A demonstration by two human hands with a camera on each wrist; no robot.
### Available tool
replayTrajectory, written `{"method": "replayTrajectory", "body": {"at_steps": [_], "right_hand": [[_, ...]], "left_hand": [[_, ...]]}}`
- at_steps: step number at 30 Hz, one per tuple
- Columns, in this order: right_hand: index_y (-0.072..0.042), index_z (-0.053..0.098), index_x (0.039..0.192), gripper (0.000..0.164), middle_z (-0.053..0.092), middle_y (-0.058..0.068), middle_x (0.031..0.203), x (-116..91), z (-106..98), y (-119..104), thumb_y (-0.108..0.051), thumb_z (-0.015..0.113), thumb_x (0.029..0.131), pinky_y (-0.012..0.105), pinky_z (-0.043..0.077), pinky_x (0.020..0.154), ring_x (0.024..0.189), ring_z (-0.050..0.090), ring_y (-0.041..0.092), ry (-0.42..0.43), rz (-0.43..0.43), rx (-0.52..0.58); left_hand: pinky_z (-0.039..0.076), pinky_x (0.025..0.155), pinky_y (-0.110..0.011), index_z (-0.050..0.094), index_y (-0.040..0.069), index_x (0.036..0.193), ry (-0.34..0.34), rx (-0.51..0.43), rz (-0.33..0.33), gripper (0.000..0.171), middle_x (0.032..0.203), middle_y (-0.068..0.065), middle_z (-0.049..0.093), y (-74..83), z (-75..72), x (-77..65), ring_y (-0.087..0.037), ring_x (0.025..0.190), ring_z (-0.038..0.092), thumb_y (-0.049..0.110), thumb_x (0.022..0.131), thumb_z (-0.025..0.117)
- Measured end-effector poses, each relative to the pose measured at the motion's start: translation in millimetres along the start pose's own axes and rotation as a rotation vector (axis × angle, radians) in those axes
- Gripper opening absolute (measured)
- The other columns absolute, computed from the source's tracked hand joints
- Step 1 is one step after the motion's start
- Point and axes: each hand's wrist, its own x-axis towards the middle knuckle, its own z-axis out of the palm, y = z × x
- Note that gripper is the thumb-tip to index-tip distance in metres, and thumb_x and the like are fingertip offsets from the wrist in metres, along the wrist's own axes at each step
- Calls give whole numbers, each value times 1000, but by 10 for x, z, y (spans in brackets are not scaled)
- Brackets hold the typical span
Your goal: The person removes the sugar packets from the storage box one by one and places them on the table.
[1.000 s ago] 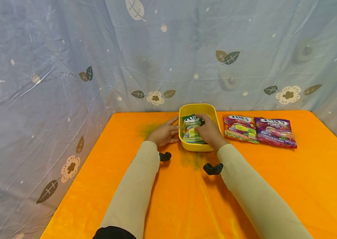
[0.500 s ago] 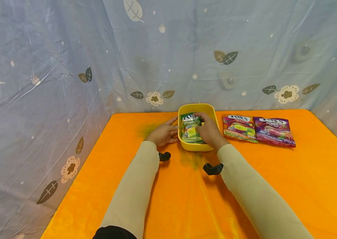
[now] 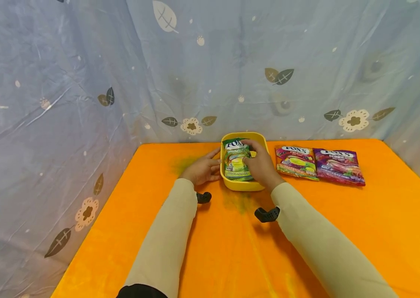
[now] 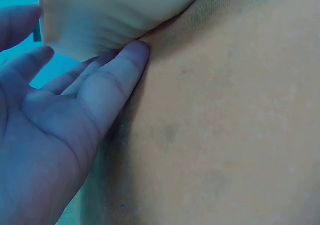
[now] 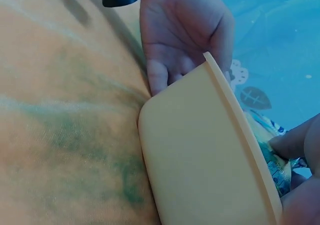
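A yellow rectangular tub (image 3: 242, 186) stands near the back edge of the table. Inside it, a green FOX'S candy bag (image 3: 235, 160) leans upright against the left side, its top above the rim. My right hand (image 3: 262, 164) grips the bag by its right side, thumb on the front; the right wrist view shows the bag (image 5: 270, 155) rising over the tub wall. From the left, my left hand (image 3: 200, 170) rests against the tub. In the left wrist view its fairly straight fingers (image 4: 107, 82) touch the tub's outer wall (image 4: 115, 10) near the bottom.
To the right of the tub lie a red FOX'S fruits candy bag (image 3: 296, 162) and a purple FOX'S berries candy bag (image 3: 338, 167), side by side. An orange cloth (image 3: 225, 248) covers the table. A blue-grey patterned curtain (image 3: 210, 66) hangs behind and at both sides.
The green candy bag has risen slightly and shifted left in the tub, with my right hand holding it. My left hand stays against the tub. The head view has tilted a little.
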Motion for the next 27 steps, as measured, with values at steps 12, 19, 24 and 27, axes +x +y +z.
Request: {"method": "replayTrajectory", "body": {"at_steps": [12,19,24,27], "right_hand": [[-21,53,162,59,44,18,158,-6,-34,9,3,61,109,45,56,94,125,56,41,78,-134,59],[-23,52,163,58,43,14,159,-15,-236,-106,-3,63,110,43,53,100,136,49,35,104,-128,86],[-27,50,165,61,40,13,162,-45,-473,-168,-6,65,110,37,53,93,139,45,33,128,-104,97],[-31,48,166,62,39,14,162,-71,-622,-173,-10,65,111,33,55,91,129,52,34,127,-68,126]], "left_hand": [[52,105,-48,29,35,175,9,3,2,70,158,-12,55,0,13,-25,-26,135,58,16,114,58],[51,108,-51,28,34,175,13,17,3,71,161,-11,52,1,22,-12,-26,140,56,14,113,58],[48,111,-53,26,33,175,2,20,8,72,161,-11,52,6,18,-19,-26,143,53,13,114,57],[48,110,-52,27,33,175,5,21,6,72,159,-11,54,6,12,-23,-26,143,53,12,113,57]]}}
